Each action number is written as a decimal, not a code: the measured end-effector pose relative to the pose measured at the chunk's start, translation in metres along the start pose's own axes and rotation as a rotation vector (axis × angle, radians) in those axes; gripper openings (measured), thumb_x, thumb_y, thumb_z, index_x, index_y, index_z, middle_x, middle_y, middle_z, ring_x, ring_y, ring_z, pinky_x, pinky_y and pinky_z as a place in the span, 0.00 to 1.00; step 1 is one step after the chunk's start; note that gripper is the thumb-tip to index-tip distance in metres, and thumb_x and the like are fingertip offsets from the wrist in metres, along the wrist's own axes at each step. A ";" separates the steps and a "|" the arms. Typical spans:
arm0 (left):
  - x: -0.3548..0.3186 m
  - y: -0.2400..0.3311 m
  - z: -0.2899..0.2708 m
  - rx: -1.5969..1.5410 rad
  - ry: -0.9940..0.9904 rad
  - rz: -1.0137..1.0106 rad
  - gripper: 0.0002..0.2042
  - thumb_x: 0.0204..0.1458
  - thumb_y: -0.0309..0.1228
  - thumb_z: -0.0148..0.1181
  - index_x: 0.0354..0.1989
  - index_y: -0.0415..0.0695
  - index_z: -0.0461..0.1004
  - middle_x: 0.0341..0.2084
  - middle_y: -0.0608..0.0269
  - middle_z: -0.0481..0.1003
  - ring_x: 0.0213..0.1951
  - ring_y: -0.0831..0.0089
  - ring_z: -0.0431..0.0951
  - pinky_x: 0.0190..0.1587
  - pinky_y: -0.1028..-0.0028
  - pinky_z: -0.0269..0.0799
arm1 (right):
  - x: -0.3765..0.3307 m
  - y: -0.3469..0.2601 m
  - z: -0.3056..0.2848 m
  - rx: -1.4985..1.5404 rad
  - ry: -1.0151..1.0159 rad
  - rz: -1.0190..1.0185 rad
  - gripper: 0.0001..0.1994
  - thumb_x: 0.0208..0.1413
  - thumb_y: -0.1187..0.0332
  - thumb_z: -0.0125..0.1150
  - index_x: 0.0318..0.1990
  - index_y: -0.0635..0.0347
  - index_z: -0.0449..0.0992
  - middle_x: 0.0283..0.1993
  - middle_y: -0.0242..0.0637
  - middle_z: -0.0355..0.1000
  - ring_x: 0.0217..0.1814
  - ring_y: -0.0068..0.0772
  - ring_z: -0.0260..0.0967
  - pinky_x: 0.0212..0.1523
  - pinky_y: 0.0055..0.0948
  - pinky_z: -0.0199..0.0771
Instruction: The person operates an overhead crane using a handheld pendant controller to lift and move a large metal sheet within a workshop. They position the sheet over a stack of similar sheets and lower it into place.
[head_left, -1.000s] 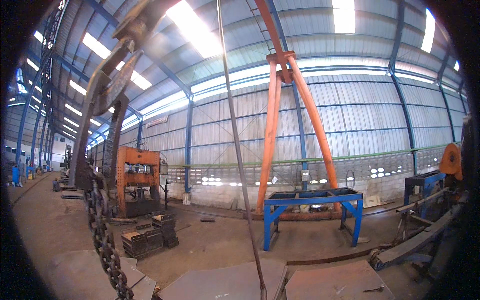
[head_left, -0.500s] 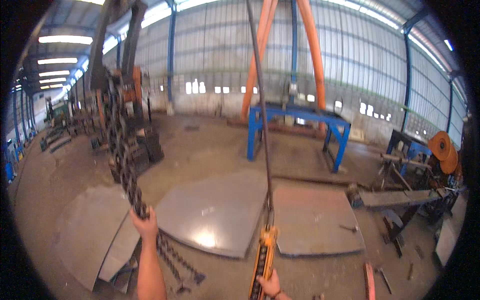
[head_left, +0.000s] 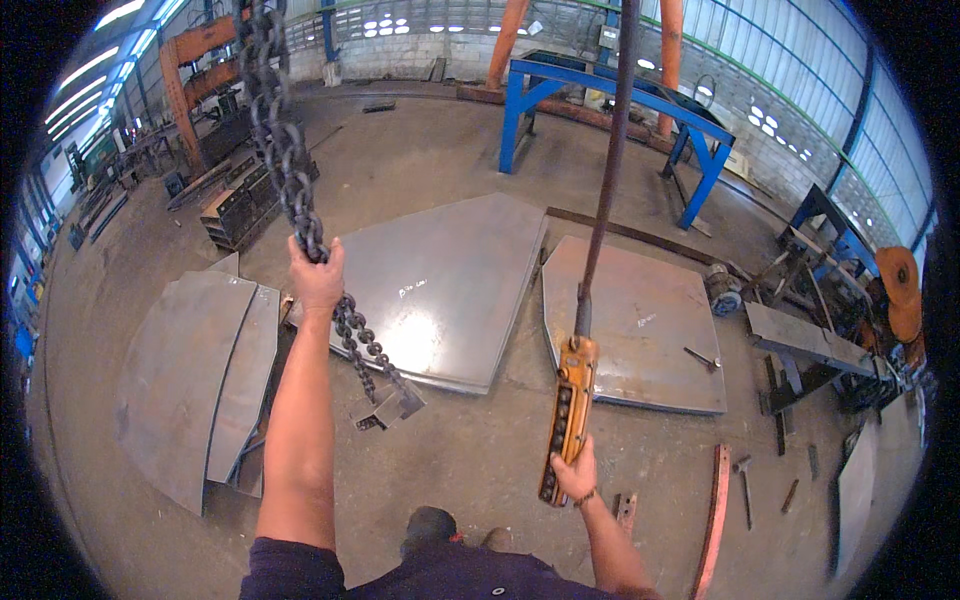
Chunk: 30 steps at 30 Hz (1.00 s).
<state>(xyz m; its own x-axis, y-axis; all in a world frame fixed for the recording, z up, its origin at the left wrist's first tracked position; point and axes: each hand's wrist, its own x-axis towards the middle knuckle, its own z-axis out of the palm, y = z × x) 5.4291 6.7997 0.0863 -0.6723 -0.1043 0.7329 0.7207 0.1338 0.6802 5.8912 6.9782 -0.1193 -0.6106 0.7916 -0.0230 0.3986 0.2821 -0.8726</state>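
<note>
My left hand (head_left: 318, 282) is raised and wrapped round a heavy dark chain (head_left: 280, 130) that hangs from above in several strands. Below that hand two chain lengths dangle, ending in dark metal plate clamps (head_left: 392, 405) just above or on the floor; I cannot tell which. Lower and to the right, my right hand (head_left: 577, 470) is closed round the lower part of a yellow-orange crane pendant control (head_left: 575, 390). Dark buttons run along its face, and it hangs tilted from a thick cable (head_left: 607, 190). My right thumb lies near the lower buttons; the fingers are partly hidden.
Flat steel plates lie ahead: a large middle one (head_left: 450, 280), a reddish right one (head_left: 630, 320) carrying a small hammer (head_left: 703, 357), and cut pieces (head_left: 175, 370) at left. A blue steel frame (head_left: 515, 110) stands beyond. A red bar (head_left: 713, 525) and a hammer (head_left: 746, 490) lie near right.
The view has tilted downward, bringing my forearms and feet into sight. Both hands appear higher in the picture, still holding the chain and the pendant control.
</note>
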 end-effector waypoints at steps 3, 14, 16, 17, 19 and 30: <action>0.013 -0.004 0.025 -0.060 -0.049 -0.083 0.20 0.45 0.33 0.69 0.41 0.37 0.67 0.26 0.65 0.71 0.28 0.75 0.68 0.33 0.72 0.68 | 0.086 -0.019 0.025 -0.030 -0.009 -0.143 0.37 0.44 0.63 0.65 0.60 0.62 0.54 0.46 0.50 0.71 0.48 0.48 0.71 0.49 0.41 0.71; 0.031 -0.060 0.150 -0.920 -0.447 -0.620 0.38 0.46 0.55 0.65 0.57 0.39 0.61 0.41 0.59 0.70 0.41 0.71 0.71 0.45 0.72 0.68 | 0.424 -0.184 0.155 -0.214 -0.362 -0.292 0.38 0.42 0.57 0.68 0.60 0.62 0.60 0.53 0.52 0.70 0.54 0.47 0.69 0.55 0.37 0.68; 0.024 -0.112 0.190 -0.567 -0.433 -0.733 0.38 0.47 0.54 0.65 0.58 0.37 0.60 0.42 0.55 0.70 0.44 0.69 0.71 0.47 0.71 0.68 | 0.465 -0.203 0.162 -0.338 -0.357 -0.264 0.32 0.44 0.57 0.69 0.57 0.60 0.66 0.49 0.40 0.72 0.51 0.34 0.69 0.54 0.35 0.69; 0.020 -0.154 0.198 -0.388 -0.492 -0.853 0.39 0.48 0.54 0.63 0.61 0.39 0.58 0.46 0.53 0.69 0.43 0.67 0.72 0.44 0.68 0.71 | 0.469 -0.232 0.185 -0.080 -0.522 -0.285 0.33 0.43 0.62 0.69 0.57 0.63 0.65 0.49 0.38 0.72 0.49 0.31 0.69 0.52 0.33 0.69; 0.000 -0.191 0.233 -0.213 -0.722 -1.061 0.40 0.48 0.54 0.63 0.61 0.38 0.57 0.49 0.51 0.69 0.46 0.63 0.73 0.44 0.64 0.72 | 0.490 -0.252 0.192 0.077 -0.621 -0.251 0.34 0.43 0.66 0.70 0.59 0.66 0.63 0.49 0.38 0.71 0.49 0.29 0.68 0.52 0.30 0.69; -0.023 -0.191 0.320 -1.234 -0.805 -1.410 0.25 0.54 0.52 0.56 0.51 0.46 0.69 0.44 0.62 0.75 0.45 0.66 0.75 0.51 0.59 0.69 | 0.508 -0.238 0.120 0.592 -0.273 -0.021 0.29 0.59 0.55 0.56 0.64 0.55 0.58 0.55 0.48 0.68 0.56 0.41 0.69 0.51 0.40 0.72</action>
<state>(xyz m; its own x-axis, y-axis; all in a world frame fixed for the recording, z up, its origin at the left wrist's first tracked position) 5.2528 7.0921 -0.0654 -0.4103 0.9012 -0.1393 -0.7863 -0.2723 0.5547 5.4038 7.2485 0.0184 -0.7969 0.6013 -0.0579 -0.0121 -0.1117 -0.9937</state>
